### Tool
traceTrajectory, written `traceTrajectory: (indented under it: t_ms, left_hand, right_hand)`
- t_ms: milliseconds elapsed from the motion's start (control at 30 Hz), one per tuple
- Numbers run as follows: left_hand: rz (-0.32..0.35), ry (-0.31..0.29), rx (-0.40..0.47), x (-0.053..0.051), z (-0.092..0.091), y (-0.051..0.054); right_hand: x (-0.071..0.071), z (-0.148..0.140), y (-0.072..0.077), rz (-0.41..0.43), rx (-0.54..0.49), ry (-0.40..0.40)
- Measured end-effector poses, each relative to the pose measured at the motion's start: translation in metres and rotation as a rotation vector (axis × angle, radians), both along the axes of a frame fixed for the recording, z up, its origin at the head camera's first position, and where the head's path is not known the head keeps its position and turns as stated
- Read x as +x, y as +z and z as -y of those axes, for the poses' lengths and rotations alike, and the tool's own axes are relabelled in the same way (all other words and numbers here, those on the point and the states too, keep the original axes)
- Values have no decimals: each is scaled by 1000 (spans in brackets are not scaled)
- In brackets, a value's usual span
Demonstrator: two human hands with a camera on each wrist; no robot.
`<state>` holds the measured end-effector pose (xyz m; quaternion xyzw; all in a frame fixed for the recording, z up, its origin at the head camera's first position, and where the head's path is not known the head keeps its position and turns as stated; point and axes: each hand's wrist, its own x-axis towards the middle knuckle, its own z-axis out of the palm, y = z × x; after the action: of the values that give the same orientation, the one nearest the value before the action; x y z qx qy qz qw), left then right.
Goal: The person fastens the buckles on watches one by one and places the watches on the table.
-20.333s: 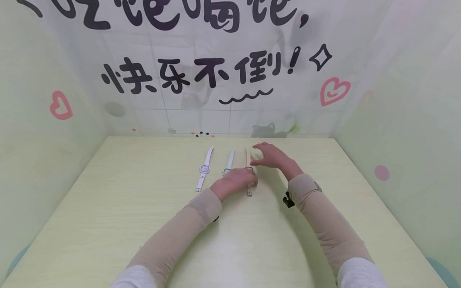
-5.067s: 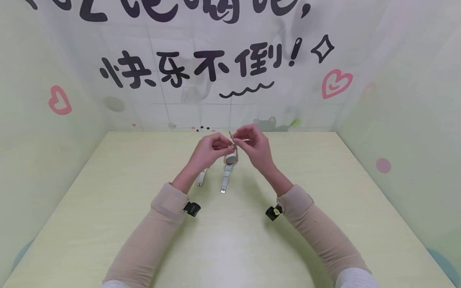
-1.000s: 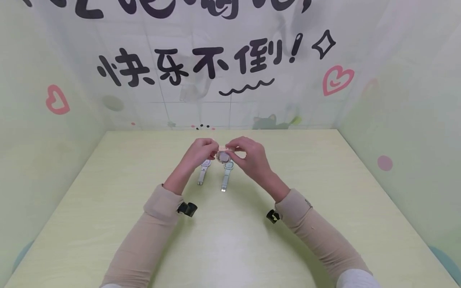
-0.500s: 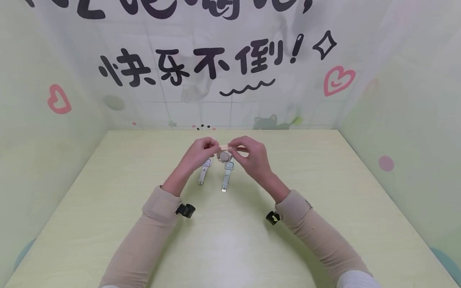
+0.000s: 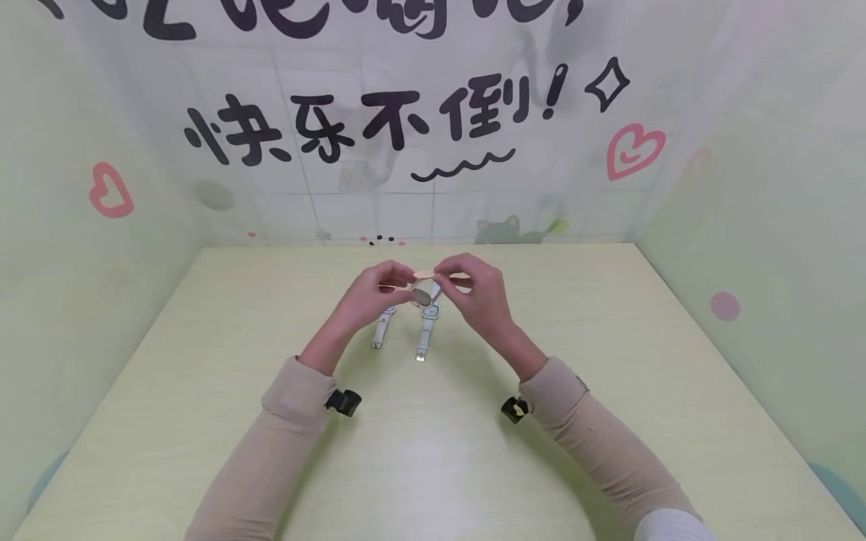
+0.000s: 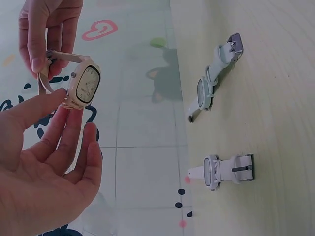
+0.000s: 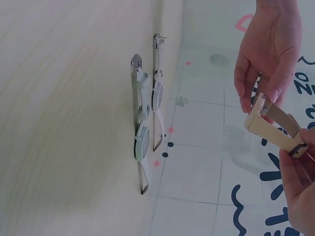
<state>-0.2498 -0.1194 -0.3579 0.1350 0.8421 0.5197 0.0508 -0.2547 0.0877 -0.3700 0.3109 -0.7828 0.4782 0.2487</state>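
A peach wristwatch (image 6: 84, 84) is held up above the table, its strap bent into a loop. My left hand (image 5: 372, 297) pinches the case edge between thumb and fingertips, as the left wrist view shows. With thumb and fingers, my right hand (image 5: 476, 289) grips the strap (image 7: 270, 132) at its buckle end. In the head view the watch's underside faces me. Below the hands, a pale blue watch (image 5: 426, 330) lies flat on the table. To its left lies a white watch (image 5: 383, 328), its upper part hidden by my left hand.
The pale wooden table (image 5: 433, 451) reaches back to a printed wall sheet (image 5: 365, 214). Side sheets flank it left and right. Small black cameras (image 5: 345, 403) hang at both wrists.
Earlier the peach watch lay flat at the row's right end; now it is raised with its strap looped. In the last half second my left fingers have shifted from strap to case and the watch has tilted.
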Motion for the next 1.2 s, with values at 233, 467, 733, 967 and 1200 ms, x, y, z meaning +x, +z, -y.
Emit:
traceTrajectory:
  t_ms: [233, 467, 733, 967, 1200]
  left_hand:
    - [-26, 20, 17, 0, -1, 1]
    - [-43, 33, 41, 2, 0, 2]
    - [-62, 49, 96, 3, 0, 2]
    - [-50, 59, 97, 4, -6, 3]
    - [-64, 72, 113, 5, -8, 3]
  right_hand:
    - [0, -1, -1, 31, 10, 28]
    - [-2, -5, -1, 43, 113, 41]
    - [-2, -7, 1, 34, 168, 80]
    - [-1, -4, 2, 32, 201, 88]
    - [1, -2, 2, 53, 137, 71]
